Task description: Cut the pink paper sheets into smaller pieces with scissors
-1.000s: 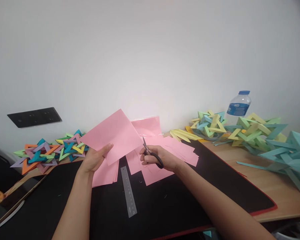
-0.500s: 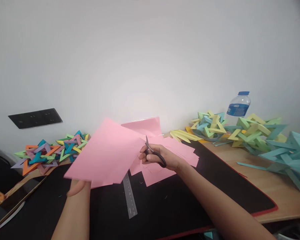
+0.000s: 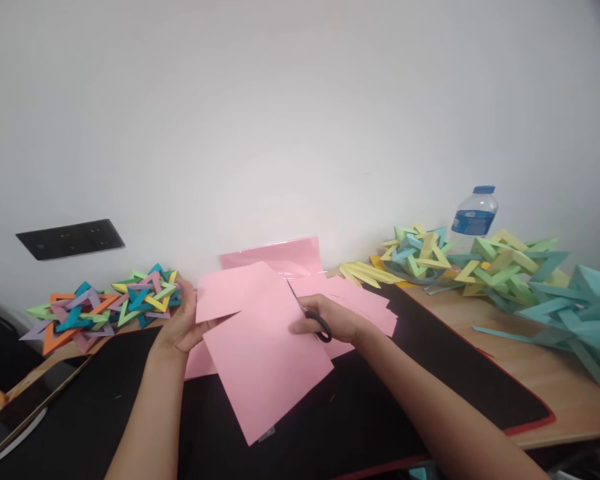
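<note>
My right hand (image 3: 333, 319) is closed around black-handled scissors (image 3: 316, 319), blades pointing up and left. Its thumb lies over the edge of a large pink paper sheet (image 3: 273, 367), which is tilted above the black mat. At the left, my left hand (image 3: 187, 320) grips a smaller pink paper piece (image 3: 223, 290) by its left side, some fingers hidden behind it. The piece overlaps the large sheet near its upper left; whether they are joined there I cannot tell. More pink sheets (image 3: 375, 313) lie beneath, and a ruler (image 3: 267, 435) is mostly covered by the sheet.
A black mat (image 3: 380, 413) with red edging covers the wooden desk (image 3: 540, 373). Colourful folded-paper star shapes (image 3: 100, 307) are at left, green and blue ones (image 3: 510, 273) at right. Yellow strips (image 3: 367, 272), a bottle (image 3: 475, 213) and a phone-like dark slab (image 3: 30, 407) are around.
The large pink sheet has swung right and down, now under my right thumb. My left hand has moved up and right from beneath it and holds the smaller piece. The ruler is now mostly covered.
</note>
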`<move>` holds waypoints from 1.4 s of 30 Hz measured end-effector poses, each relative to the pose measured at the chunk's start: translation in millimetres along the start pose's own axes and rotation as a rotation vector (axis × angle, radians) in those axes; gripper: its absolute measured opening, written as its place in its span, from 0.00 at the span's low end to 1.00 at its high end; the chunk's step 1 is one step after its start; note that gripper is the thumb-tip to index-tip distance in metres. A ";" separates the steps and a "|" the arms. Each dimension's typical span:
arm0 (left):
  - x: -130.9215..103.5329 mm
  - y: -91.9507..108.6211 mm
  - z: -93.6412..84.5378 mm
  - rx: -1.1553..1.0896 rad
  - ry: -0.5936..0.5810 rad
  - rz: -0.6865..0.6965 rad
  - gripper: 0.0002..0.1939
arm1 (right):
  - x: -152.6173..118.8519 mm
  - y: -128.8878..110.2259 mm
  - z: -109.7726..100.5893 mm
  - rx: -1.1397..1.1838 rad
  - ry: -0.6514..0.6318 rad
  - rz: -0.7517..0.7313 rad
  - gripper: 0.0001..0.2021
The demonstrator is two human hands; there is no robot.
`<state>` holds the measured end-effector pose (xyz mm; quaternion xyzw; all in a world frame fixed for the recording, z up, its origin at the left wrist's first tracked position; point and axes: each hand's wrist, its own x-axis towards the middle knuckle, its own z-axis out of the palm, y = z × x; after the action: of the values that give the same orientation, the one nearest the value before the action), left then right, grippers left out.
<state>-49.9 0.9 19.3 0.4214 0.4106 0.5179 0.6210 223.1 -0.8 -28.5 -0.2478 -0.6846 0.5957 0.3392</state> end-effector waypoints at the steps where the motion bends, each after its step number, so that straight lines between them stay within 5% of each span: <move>1: 0.6 -0.6 1.6 0.028 -0.006 0.022 0.42 | 0.5 0.9 0.6 0.027 0.041 0.011 0.17; 4: 0.1 -5.3 6.8 0.185 -0.081 0.123 0.45 | 2.8 5.3 1.9 0.087 0.133 0.036 0.16; 10: -4.4 -10.3 13.6 0.368 -0.089 0.150 0.23 | 8.1 12.7 5.8 0.145 0.186 0.072 0.19; 14: -4.6 -5.0 10.0 0.229 -0.214 0.225 0.39 | 9.0 13.7 7.9 0.130 0.253 0.083 0.19; 16: -3.5 -5.4 11.6 0.245 -0.213 0.222 0.38 | 8.9 14.0 9.4 0.128 0.253 0.082 0.18; 20: 1.4 -11.9 20.9 0.349 -0.027 0.124 0.29 | 8.6 15.5 9.2 0.112 0.188 0.061 0.18; 26: 3.0 -11.0 16.3 0.344 0.064 0.151 0.29 | 1.4 9.7 -10.2 0.013 -0.013 0.167 0.18; 34: -0.3 -5.9 10.4 0.499 0.008 0.166 0.22 | -11.5 0.4 -35.0 -0.105 -0.155 0.248 0.20; 42: -0.2 -3.6 5.0 0.776 0.047 0.126 0.15 | -11.1 0.5 -35.1 -0.155 -0.247 0.258 0.21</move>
<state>-44.2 -0.2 17.5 0.6374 0.5630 0.3710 0.3731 256.9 13.7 -28.7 -0.2840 -0.7274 0.6056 0.1533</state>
